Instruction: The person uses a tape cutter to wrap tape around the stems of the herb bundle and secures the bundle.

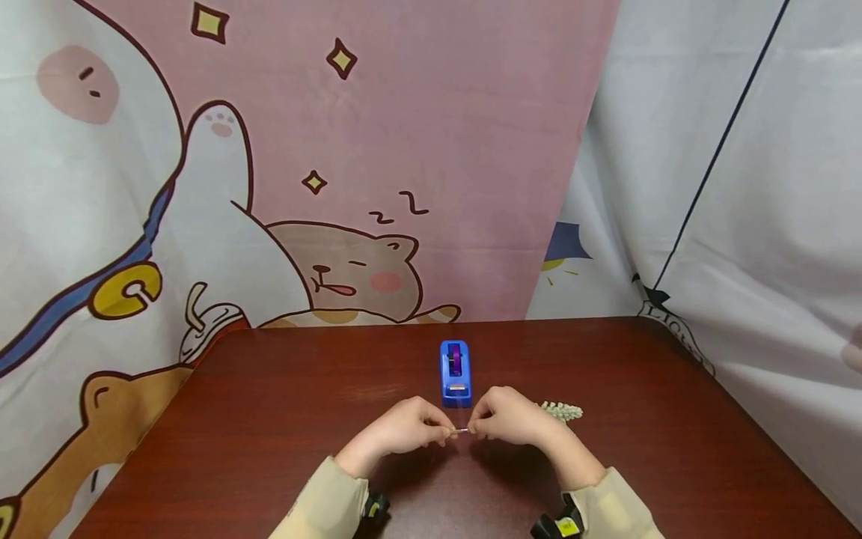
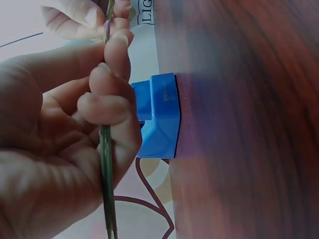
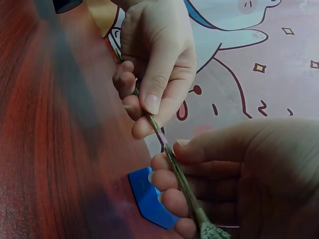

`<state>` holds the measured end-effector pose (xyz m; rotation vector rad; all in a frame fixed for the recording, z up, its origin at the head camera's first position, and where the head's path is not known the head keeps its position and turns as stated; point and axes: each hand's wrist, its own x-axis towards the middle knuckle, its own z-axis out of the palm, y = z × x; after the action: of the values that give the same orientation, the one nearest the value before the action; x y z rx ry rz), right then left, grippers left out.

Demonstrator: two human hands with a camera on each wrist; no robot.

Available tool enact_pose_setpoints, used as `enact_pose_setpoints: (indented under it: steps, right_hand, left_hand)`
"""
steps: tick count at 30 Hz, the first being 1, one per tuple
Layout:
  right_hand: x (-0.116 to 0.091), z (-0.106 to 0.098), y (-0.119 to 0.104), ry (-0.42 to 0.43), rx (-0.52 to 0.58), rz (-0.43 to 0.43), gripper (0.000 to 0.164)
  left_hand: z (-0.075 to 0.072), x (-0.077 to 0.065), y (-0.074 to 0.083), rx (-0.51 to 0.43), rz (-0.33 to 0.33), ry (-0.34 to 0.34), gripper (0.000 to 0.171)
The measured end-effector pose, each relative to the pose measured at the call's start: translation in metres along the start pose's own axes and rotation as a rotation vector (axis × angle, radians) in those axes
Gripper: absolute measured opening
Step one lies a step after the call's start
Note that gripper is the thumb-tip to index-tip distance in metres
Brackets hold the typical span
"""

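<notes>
The green stem (image 2: 106, 172) was held across the gap between both hands, above the table (image 1: 303, 419). It was pinched between thumb and curled fingers by the left hand (image 1: 407, 425), with its bare end projecting past the outer side of that grip. The adjoining length was pinched in the same manner by the right hand (image 1: 509, 416), and the pale green flower head (image 1: 564, 411) was positioned outward of the right grip, past the little finger. A narrow pink band (image 3: 162, 138) was exposed on the stem between the two sets of fingertips. The blue tape dispenser (image 1: 456, 379), fitted with a purple roll (image 1: 455, 359), was located on the table just beyond the grip, directly ahead of the gap between the hands.
</notes>
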<state>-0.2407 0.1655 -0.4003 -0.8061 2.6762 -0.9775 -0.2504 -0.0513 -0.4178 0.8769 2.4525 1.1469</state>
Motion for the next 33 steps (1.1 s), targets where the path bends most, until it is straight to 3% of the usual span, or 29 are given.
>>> enact_pose_setpoints:
  steps: [8,21,33]
  right_hand:
    - [0.0020,0.0036,0.0008,0.018,-0.089,0.013,0.017]
    - [0.0017,0.0037,0.0007,0.082,-0.121,0.024,0.014]
    - [0.0037,0.0060,0.0019,0.110,-0.154,0.035,0.018]
  left_hand:
    - [0.0019,-0.0006,-0.0017,0.012,-0.026,0.068,0.007]
    - [0.0026,-0.0013,0.0030,-0.026,-0.126,0.115,0.006]
    - [0.0043,0.0005,0.0022,-0.023,-0.100,0.146,0.005]
